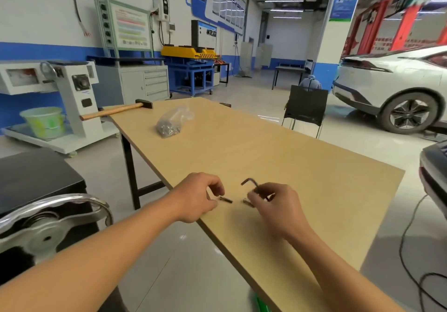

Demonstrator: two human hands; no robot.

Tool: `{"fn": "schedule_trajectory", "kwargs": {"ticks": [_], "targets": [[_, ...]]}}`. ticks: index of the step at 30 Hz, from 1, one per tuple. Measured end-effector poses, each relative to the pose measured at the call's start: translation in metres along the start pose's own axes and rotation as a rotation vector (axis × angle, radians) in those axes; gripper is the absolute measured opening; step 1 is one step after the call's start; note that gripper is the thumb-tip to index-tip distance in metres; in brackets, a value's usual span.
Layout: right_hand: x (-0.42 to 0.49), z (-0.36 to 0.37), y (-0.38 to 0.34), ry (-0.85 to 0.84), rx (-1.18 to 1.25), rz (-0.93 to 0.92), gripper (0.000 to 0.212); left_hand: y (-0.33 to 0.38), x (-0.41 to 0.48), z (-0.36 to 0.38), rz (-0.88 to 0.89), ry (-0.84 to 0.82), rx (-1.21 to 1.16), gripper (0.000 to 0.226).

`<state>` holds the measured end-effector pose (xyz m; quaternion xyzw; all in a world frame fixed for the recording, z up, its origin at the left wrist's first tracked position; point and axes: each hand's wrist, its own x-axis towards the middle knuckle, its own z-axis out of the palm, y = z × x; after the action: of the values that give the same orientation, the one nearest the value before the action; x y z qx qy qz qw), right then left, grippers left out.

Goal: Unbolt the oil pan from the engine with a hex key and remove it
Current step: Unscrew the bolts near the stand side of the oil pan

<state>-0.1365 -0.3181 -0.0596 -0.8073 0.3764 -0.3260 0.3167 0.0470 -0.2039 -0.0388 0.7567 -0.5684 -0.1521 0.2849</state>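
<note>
1. The hex key [250, 180] is in your right hand [273, 205]. The fingers are curled round its long arm, and the short arm sticks out up and to the left above your fingertips.
2. Just below it, two bolts lie on the table [266, 142] near its close edge. One bolt [226, 199] lies between your hands with its long axis running left to right. The second bolt [247, 201] is partly under your right fingers.
3. Your left hand [198, 198] is curled, with thumb and forefinger at the first bolt's head. I cannot tell whether it is pinching the bolt.
4. The hands are close together but not touching.
5. The oil pan and engine cannot be made out. A shiny metal part [48, 227] sits low on your left, nearer the left hand, so any return to the engine is probably that way.
6. Farther up the table are a bag of hardware [173, 123] and a hammer [116, 111].
</note>
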Motion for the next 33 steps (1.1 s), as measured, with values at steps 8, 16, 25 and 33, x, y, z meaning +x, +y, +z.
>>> {"fn": "schedule_trajectory", "kwargs": {"ticks": [8, 16, 25, 33], "targets": [[-0.014, 0.013, -0.129, -0.124, 0.438, -0.177, 0.025, 0.022, -0.058, -0.077, 0.043, -0.01, -0.154, 0.032], [-0.055, 0.081, -0.274, -0.388, 0.759, -0.518, 0.028, 0.005, -0.179, -0.198, 0.068, 0.236, -0.218, 0.013], [-0.125, 0.182, -0.371, -0.459, 0.954, -0.734, 0.019, -0.062, -0.319, -0.276, -0.085, 0.479, -0.098, 0.012], [-0.136, 0.215, -0.371, -0.274, 0.691, -0.924, 0.016, -0.082, -0.33, -0.293, -0.192, 0.394, 0.105, 0.008]]}}
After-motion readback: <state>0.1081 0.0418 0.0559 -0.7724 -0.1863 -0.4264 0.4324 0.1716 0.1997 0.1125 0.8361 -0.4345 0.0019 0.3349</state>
